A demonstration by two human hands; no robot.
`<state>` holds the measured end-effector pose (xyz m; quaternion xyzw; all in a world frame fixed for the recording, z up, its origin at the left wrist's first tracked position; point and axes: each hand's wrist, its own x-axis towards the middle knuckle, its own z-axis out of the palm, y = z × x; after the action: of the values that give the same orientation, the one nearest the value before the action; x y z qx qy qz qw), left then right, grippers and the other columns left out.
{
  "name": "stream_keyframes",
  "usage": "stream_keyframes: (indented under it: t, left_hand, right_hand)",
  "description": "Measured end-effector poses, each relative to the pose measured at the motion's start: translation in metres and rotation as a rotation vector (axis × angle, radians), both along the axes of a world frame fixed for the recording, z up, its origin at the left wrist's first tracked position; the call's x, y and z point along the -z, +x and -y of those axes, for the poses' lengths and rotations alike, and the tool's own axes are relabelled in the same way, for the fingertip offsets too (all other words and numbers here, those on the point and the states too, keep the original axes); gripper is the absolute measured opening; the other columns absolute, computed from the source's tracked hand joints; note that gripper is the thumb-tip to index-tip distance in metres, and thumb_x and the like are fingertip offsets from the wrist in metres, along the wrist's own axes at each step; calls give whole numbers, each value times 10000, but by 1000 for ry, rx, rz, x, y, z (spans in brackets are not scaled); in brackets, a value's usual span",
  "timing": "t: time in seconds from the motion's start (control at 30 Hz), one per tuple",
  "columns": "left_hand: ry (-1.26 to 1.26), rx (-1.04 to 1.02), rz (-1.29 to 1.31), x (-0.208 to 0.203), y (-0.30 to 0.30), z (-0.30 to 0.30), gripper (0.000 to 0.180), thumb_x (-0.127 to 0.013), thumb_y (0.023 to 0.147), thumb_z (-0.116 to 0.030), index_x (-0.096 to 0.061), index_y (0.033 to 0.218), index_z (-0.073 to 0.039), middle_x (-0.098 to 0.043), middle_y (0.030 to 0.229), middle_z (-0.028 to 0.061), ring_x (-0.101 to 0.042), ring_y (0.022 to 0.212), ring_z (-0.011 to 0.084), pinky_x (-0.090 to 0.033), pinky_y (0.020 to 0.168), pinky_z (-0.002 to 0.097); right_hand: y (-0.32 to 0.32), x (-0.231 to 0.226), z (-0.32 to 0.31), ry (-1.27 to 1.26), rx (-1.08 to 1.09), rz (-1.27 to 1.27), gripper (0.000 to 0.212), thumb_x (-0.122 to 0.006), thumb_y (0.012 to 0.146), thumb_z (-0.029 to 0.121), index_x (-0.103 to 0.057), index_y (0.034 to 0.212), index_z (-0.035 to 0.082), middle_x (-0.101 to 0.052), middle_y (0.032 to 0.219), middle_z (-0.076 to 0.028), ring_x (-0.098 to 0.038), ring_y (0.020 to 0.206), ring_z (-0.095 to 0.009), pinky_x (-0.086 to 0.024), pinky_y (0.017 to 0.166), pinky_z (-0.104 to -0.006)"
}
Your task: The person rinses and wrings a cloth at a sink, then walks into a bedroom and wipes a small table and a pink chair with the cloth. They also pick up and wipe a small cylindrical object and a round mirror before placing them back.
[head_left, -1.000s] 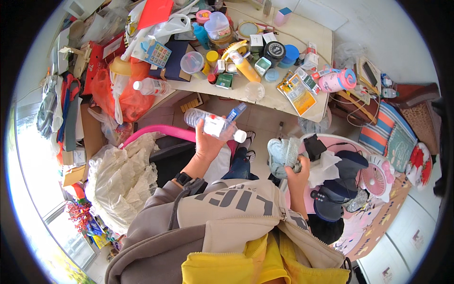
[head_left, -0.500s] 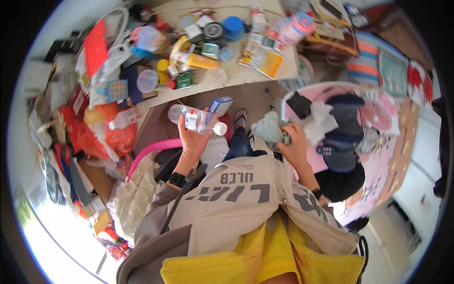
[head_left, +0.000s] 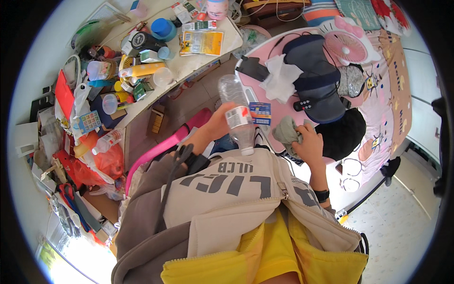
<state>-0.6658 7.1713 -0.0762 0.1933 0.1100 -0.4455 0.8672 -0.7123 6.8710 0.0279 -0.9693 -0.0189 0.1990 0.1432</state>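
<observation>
A clear plastic bottle, white cap pointing towards my body, is gripped in my left hand. Next to the bottle, a small flat blue box juts out from the fingers of that same hand. Its grip on the box is partly hidden by the bottle. My right hand is closed round a crumpled grey-green cloth, over the near edge of the pink table. Bottle and cloth are apart.
White tissue, a dark blue bag-like item, a pink fan and a fuzzy black item lie on the right. Far left stands a cluttered white desk. A pink curved chair edge is beside my left arm.
The view has turned to the right. My left hand has brought the bottle and box over to the pink table, nearer the cloth; the bottle now points cap towards me.
</observation>
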Motion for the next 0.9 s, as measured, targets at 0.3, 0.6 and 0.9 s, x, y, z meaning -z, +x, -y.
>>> stream_keyframes:
  t: [0.3, 0.6, 0.9]
  left_hand:
    - [221, -60, -148, 78, -55, 163, 541, -474, 907, -499, -529, 1283, -114, -579, 1270, 81, -575, 1092, 336, -385, 973, 495]
    - [993, 40, -134, 56, -88, 215, 683, -684, 749, -555, -573, 1132, 0, -603, 931, 75, -633, 875, 226, -497, 748, 357]
    - [1005, -700, 381, 97, -88, 294, 958, -822, 739, -180, -176, 1385, 106, -519, 1203, 199, -597, 1022, 216, -512, 862, 323]
  right_hand:
    - [-57, -4, 100, 271, 205, 296, 346, -641, 597, 146, -625, 940, 98, -579, 942, -52, -566, 767, -286, -384, 677, -361]
    - [-101, -25, 188, 631, 190, 462, 371, -629, 598, 19, -598, 967, -1, -560, 964, -129, -566, 887, -292, -441, 830, -326]
    - [-103, -7, 184, 715, -12, 402, 364, -617, 611, -14, -559, 970, -24, -543, 962, -107, -539, 900, -246, -416, 854, -299]
